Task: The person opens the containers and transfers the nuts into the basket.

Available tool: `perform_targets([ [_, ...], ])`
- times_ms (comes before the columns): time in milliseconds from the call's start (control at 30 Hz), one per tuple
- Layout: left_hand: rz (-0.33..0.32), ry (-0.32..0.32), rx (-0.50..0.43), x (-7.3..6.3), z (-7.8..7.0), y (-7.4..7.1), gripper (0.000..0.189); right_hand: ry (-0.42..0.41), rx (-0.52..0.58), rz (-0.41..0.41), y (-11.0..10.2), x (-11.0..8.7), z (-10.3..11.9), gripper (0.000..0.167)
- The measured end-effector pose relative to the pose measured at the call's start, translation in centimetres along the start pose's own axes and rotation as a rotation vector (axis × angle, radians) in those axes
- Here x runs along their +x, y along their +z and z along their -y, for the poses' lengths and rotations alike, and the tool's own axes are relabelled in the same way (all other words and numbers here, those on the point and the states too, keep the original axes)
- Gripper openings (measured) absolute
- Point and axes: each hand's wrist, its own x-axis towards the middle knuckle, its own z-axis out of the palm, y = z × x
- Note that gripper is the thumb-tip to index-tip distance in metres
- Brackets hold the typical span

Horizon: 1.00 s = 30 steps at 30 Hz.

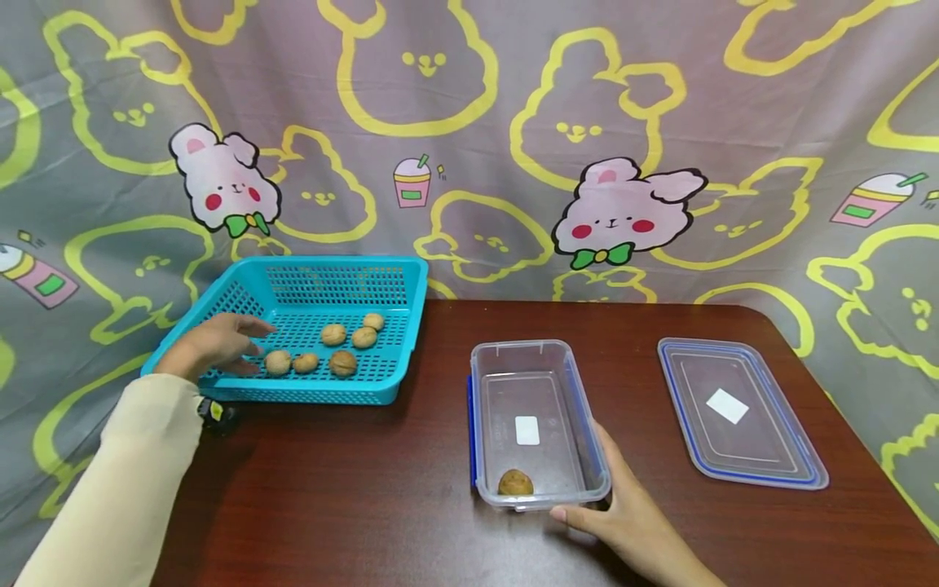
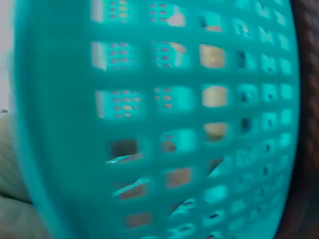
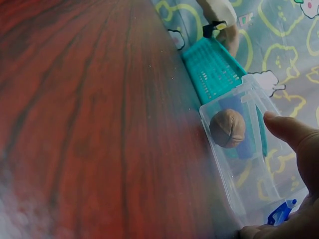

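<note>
My left hand (image 1: 223,342) reaches over the near left rim of a turquoise basket (image 1: 377,397), fingers spread loosely above its floor, holding nothing. Several walnuts (image 1: 333,334) lie in this basket, the nearest one (image 1: 278,363) just right of the fingertips. In the left wrist view the perforated basket wall (image 2: 65,119) hides most of the hand. With thumb and fingers around its near right corner, my right hand (image 1: 631,505) holds a clear plastic box (image 1: 543,391). One walnut (image 3: 228,128) sits at the box's near end.
A clear lid (image 1: 741,416) with a blue seal lies on the table to the right of the box. The brown table (image 1: 330,481) ends at a patterned curtain (image 1: 469,163) behind. A blue clip (image 1: 472,432) hangs along the box's left side.
</note>
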Motion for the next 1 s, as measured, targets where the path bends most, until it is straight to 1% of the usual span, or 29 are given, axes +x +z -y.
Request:
perform_targets([
  [100, -0.043, 0.042, 0.039, -0.8, -1.0, -0.1, 0.053, -0.001, -0.002, -0.001, 0.0, 0.0, 0.0, 0.115],
  [200, -0.076, 0.107, 0.086, -1.5, -2.3, 0.1, 0.051, 0.0, -0.008, -0.008, 0.0, -0.1, 0.0, 0.115],
  [367, -0.1, 0.183, 0.14, -2.7, -4.8, 0.8, 0.051, -0.006, -0.013, -0.014, 0.1, -0.1, 0.0, 0.115],
  [500, -0.114, 0.244, 0.145, -3.8, -6.7, 1.4, 0.049, -0.005, -0.011, -0.013, 0.1, -0.1, 0.0, 0.115],
  [567, -0.108, 0.282, 0.129, -4.3, -7.7, 1.7, 0.048, -0.003, -0.012, -0.014, 0.1, -0.1, 0.0, 0.115],
  [733, -0.052, 0.392, 0.052, -5.9, -10.3, 2.8, 0.045, 0.002, -0.012, -0.015, 0.1, -0.1, 0.0, 0.116],
  [800, -0.014, 0.441, 0.009, -6.5, -11.2, 3.2, 0.044, 0.005, -0.003, -0.013, 0.1, -0.1, 0.0, 0.116],
  [900, 0.068, 0.504, -0.048, -6.9, -12.3, 3.9, 0.043, 0.003, 0.003, -0.012, 0.1, -0.1, 0.0, 0.116],
  [1000, 0.18, 0.538, -0.096, -6.8, -13.0, 4.6, 0.045, -0.002, 0.0, -0.012, 0.1, -0.1, 0.0, 0.115],
])
